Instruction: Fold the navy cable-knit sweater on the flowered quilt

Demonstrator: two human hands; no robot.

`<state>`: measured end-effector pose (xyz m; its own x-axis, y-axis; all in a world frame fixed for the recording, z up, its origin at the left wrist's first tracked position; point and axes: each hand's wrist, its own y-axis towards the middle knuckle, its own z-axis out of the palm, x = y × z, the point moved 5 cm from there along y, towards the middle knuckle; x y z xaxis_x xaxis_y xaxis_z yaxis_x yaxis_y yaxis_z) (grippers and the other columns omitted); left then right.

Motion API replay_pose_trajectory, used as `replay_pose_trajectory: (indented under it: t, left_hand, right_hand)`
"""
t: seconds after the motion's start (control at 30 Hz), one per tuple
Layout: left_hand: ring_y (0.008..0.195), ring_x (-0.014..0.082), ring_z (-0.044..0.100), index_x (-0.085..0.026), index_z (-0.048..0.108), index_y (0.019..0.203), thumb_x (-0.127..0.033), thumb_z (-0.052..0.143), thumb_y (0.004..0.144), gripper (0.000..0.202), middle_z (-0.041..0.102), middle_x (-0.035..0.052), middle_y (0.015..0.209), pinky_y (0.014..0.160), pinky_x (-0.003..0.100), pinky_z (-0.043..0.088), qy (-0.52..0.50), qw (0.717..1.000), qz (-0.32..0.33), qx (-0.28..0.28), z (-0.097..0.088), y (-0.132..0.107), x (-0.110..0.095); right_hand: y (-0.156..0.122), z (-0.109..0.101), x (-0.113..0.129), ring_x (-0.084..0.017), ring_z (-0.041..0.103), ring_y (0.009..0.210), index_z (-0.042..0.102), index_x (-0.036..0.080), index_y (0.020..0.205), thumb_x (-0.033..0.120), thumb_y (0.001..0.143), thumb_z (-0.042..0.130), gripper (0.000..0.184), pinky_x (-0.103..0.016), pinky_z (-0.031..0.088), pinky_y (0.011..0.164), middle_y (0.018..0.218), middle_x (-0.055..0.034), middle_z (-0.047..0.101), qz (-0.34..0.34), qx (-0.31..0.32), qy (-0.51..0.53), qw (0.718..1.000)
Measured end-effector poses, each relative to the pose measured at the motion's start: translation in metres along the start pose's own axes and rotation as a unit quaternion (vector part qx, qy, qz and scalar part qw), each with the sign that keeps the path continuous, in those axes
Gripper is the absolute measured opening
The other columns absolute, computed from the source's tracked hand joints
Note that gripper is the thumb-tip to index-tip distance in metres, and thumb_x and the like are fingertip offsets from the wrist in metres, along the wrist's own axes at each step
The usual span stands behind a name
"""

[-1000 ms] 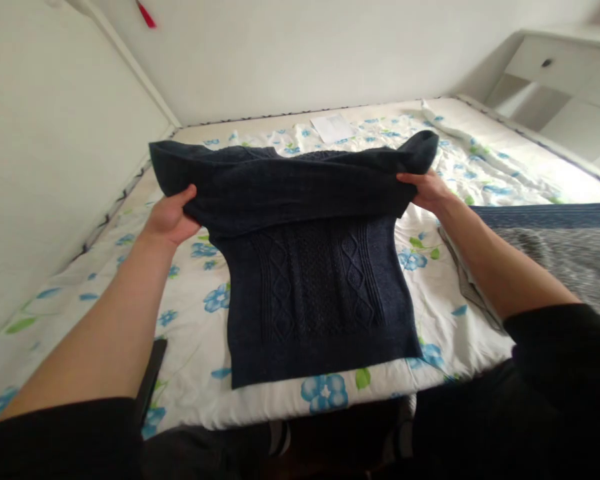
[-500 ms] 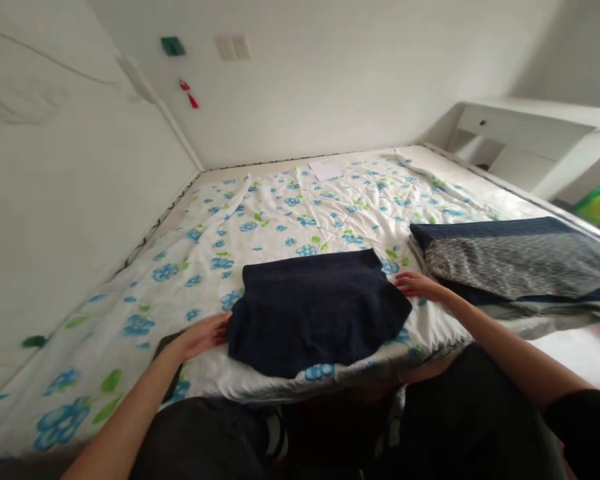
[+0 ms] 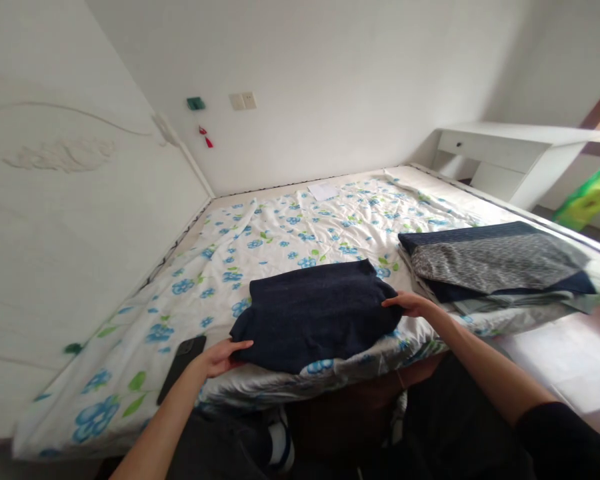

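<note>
Head view: a folded navy sweater (image 3: 316, 313) lies flat near the front edge of the bed (image 3: 280, 233), a compact bundle. The left hand (image 3: 221, 356) has its fingers curled onto the near left corner, and the right hand (image 3: 411, 304) pinches the right edge, a two-sided hold that suits keeping the folds together. A folded pile (image 3: 490, 270) lies just right; a phone (image 3: 181, 359) lies left

Folded sweater (image 3: 315, 320): dark navy knit cloth, matt, coarse-textured. Bed sheet (image 3: 280, 233): thin printed cloth, matt, creased. Stacked garments (image 3: 490, 267): knit cloth, one grey-flecked, matt. Phone (image 3: 181, 360): black, smooth, slightly glossy. Headboard (image 3: 70, 220): white painted, carved relief, faint grain.
</note>
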<state>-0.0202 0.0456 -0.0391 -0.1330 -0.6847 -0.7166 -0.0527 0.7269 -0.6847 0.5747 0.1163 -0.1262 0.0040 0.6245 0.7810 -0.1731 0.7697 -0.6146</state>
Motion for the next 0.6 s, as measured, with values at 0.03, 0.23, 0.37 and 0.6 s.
replay_pose_trajectory:
  t: [0.03, 0.23, 0.37, 0.6]
  left_hand:
    - [0.099, 0.0332, 0.084, -0.02, 0.081, 0.094, -0.035, 0.112, 0.04, 0.064, 0.087, 0.0119, 0.1, 0.085, 0.037, 0.071, 0.0, 1.0, -0.004, 0.012, -0.003, -0.002, 0.004]
    - [0.1, 0.036, 0.084, -0.021, 0.08, 0.102, -0.045, 0.112, 0.037, 0.076, 0.087, 0.013, 0.108, 0.081, 0.038, 0.07, 0.06, 0.997, -0.032, 0.041, -0.009, -0.01, 0.012]
    - [0.109, 0.0327, 0.083, -0.025, 0.082, 0.102, -0.063, 0.101, 0.06, 0.061, 0.087, 0.0115, 0.114, 0.082, 0.033, 0.068, 0.08, 0.996, 0.039, -0.031, -0.013, 0.001, -0.016]
    - [0.096, 0.034, 0.085, -0.017, 0.083, 0.096, -0.06, 0.106, 0.052, 0.066, 0.088, 0.0149, 0.101, 0.089, 0.039, 0.069, 0.046, 0.996, 0.07, -0.041, -0.012, 0.046, -0.037]
  right_hand:
    - [-0.002, -0.006, -0.002, -0.023, 0.082, 0.086, 0.078, 0.015, 0.099, 0.015, 0.062, 0.102, 0.044, -0.03, 0.071, 0.081, 0.098, -0.0094, 0.087, 0.009, 0.014, -0.021, 1.0]
    - [0.004, -0.024, -0.014, -0.026, 0.083, 0.091, 0.081, 0.017, 0.097, 0.034, 0.063, 0.106, 0.046, -0.031, 0.07, 0.08, 0.103, -0.0108, 0.087, 0.017, 0.037, -0.111, 0.993]
    - [0.023, -0.025, 0.005, -0.025, 0.082, 0.089, 0.08, 0.017, 0.096, 0.046, 0.077, 0.099, 0.039, -0.03, 0.068, 0.081, 0.094, -0.0085, 0.086, -0.066, -0.085, -0.18, 0.978]
    - [0.045, -0.013, 0.029, -0.023, 0.08, 0.081, 0.077, 0.019, 0.092, 0.048, 0.081, 0.096, 0.036, -0.028, 0.065, 0.074, 0.088, -0.0067, 0.084, -0.076, -0.13, -0.14, 0.979]
